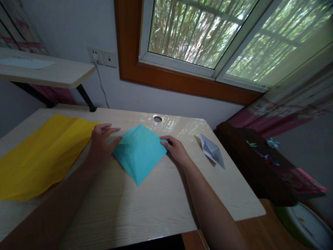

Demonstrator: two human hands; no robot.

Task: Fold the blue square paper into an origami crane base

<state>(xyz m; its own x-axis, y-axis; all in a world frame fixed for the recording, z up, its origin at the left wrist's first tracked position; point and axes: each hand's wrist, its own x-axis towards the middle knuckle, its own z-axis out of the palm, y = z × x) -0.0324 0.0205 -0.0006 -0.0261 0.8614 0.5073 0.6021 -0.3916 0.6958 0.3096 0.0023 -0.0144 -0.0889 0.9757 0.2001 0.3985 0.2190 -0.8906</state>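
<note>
- Paper, turquoise (139, 156), one sheet, creased; roughly kite-shaped, lying on the desk between the two hands, one point toward the window and another toward the wearer.
- Left hand (103, 140), bare; thumb laid at the turquoise paper's left corner, the other fingers extended and spaced from the thumb; whether the corner is clamped cannot be told.
- Right hand (177, 147), bare; thumb and fingers pinching the paper's right corner. Hands well apart.
- Paper, yellow (47, 156), one large sheet, wavy; on the desk at left, its right edge just beside the left hand.
- Folded paper piece, pale grey (212, 151), pointed at both ends; on the desk, to the right of the right hand.
- Desk (151, 211), pale wood-grain top, with a round cable hole (157, 119) near the far edge.
- Raised shelf (52, 76), pale, on black supports (86, 98); a white sheet (26, 63) lies on top.
- Wall sockets (102, 57), a pair; white cable (101, 81) plugged into the left one.
- Window (192, 34), brown wooden surround (169, 86); greenery and bars beyond.
- Curtain (286, 107), pale and pink, at right.
- Cabinet (249, 166), dark brown, beside the desk, small coloured articles on top.
</note>
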